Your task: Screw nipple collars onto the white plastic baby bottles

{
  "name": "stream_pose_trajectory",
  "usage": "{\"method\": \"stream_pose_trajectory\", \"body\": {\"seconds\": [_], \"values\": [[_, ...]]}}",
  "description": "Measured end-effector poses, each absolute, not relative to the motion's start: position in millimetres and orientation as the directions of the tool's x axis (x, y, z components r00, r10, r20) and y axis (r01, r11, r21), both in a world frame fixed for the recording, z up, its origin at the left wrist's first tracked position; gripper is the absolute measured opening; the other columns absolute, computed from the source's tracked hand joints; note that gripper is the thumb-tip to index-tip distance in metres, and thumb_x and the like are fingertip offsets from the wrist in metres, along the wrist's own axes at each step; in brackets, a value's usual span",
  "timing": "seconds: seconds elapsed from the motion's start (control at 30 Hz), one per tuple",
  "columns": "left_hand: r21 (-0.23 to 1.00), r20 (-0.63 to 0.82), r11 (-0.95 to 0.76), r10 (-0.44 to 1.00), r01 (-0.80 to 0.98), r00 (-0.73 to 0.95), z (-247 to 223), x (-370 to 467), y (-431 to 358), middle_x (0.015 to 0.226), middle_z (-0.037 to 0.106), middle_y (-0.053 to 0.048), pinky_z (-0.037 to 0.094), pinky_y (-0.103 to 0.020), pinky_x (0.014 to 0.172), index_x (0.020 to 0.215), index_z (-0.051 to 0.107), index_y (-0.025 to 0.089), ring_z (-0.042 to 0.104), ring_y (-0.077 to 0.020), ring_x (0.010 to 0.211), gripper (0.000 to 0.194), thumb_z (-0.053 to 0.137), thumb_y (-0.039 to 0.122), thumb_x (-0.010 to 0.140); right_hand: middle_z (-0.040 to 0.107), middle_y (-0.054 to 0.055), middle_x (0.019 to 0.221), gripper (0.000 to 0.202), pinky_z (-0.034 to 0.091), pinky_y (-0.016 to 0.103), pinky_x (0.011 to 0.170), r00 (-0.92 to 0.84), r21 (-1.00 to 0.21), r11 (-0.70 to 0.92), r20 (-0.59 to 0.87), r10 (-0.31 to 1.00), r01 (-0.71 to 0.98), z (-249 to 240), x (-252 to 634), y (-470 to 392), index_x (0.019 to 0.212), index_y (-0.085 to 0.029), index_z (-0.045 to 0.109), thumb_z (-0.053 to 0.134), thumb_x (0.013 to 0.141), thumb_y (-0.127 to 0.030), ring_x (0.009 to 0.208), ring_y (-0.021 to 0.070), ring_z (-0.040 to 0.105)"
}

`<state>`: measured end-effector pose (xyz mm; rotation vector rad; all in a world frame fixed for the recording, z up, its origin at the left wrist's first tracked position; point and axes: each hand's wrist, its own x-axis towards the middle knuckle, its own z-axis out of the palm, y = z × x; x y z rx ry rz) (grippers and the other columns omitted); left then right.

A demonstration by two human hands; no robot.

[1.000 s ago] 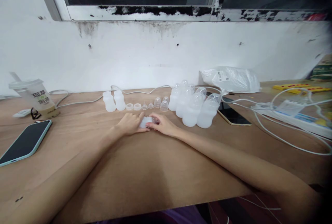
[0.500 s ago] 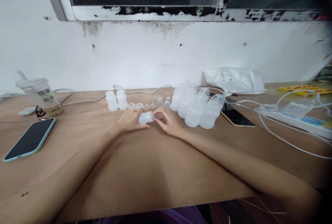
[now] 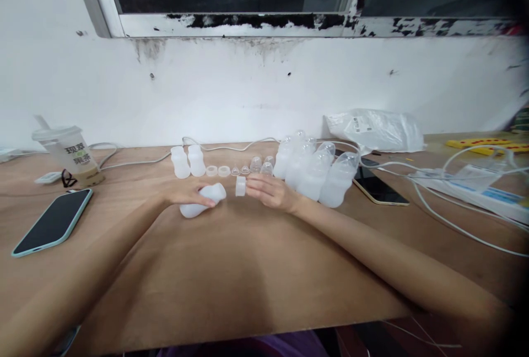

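Translucent white plastic bottle (image 3: 202,200) lies tilted in the left hand (image 3: 184,194), fingers closed around it, just above the wooden tabletop (image 3: 248,269) near its middle. Both forearms stretch forward from the near edge. Beside it, the right hand (image 3: 270,191) pinches a small white cap (image 3: 240,185) between the fingertips. Near the far left edge a drink cup (image 3: 70,153) carries printed Chinese characters, too small to read surely.
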<state>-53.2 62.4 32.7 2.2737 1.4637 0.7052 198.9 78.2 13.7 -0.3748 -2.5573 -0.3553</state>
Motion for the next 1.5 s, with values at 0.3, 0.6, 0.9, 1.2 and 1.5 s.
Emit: {"method": "stream_pose_trajectory", "body": {"seconds": [0.3, 0.6, 0.9, 1.2, 1.5], "values": [[0.695, 0.581, -0.248, 0.746, 0.675, -0.325, -7, -109, 71, 0.096, 0.058, -0.01, 0.045, -0.032, 0.072, 0.098, 0.049, 0.014, 0.056, -0.0225, 0.086, 0.049, 0.057, 0.047, 0.063, 0.047, 0.01, 0.103, 0.028, 0.045, 0.029, 0.069, -0.677, -0.129, 0.807, 0.477, 0.56, 0.577, -6, 164, 73, 0.107, -0.013, 0.043, 0.036, 0.081, -0.021, 0.079, 0.0148, 0.053], [0.634, 0.593, -0.169, 0.733, 0.755, -0.333, -11, -106, 86, 0.096, 0.053, -0.008, 0.045, -0.035, 0.071, 0.103, 0.042, 0.014, 0.053, -0.0255, 0.091, 0.057, 0.063, 0.042, 0.058, 0.045, 0.008, 0.103, 0.026, 0.041, 0.026, 0.064, -0.671, -0.182, 0.789, 0.436, 0.599, 0.587, -16, 138, 83, 0.105, -0.016, 0.044, 0.033, 0.083, -0.023, 0.077, 0.0138, 0.051], [0.682, 0.545, -0.179, 0.771, 0.709, -0.33, -12, -108, 93, 0.108, 0.043, -0.01, 0.044, -0.031, 0.075, 0.108, 0.032, 0.011, 0.047, -0.0241, 0.096, 0.067, 0.063, 0.043, 0.058, 0.044, 0.009, 0.108, 0.032, 0.041, 0.028, 0.07, -0.655, -0.231, 0.779, 0.433, 0.619, 0.583, -16, 140, 83, 0.113, -0.017, 0.038, 0.034, 0.082, -0.024, 0.082, 0.0151, 0.05], [0.453, 0.758, -0.236, 0.61, 0.86, -0.232, -7, -99, 79, 0.115, 0.038, -0.015, 0.033, -0.041, 0.091, 0.111, 0.031, 0.013, 0.038, -0.0283, 0.109, 0.058, 0.057, 0.04, 0.067, 0.052, 0.005, 0.089, 0.026, 0.039, 0.025, 0.067, -0.579, -0.415, 0.731, 0.447, 0.682, 0.541, -17, 139, 92, 0.095, -0.014, 0.049, 0.046, 0.078, -0.033, 0.074, 0.0123, 0.049], [0.139, 0.641, -0.655, 0.631, 0.742, 0.437, -17, -12, 57, 0.108, 0.046, -0.012, 0.04, -0.035, 0.085, 0.111, 0.037, 0.014, 0.045, -0.0225, 0.103, 0.044, 0.051, 0.029, 0.072, 0.054, 0.003, 0.075, 0.02, 0.036, 0.023, 0.058, -0.618, -0.465, 0.733, 0.404, 0.674, 0.496, -19, 144, 110, 0.09, -0.014, 0.048, 0.046, 0.079, -0.031, 0.063, 0.0113, 0.048]]}}
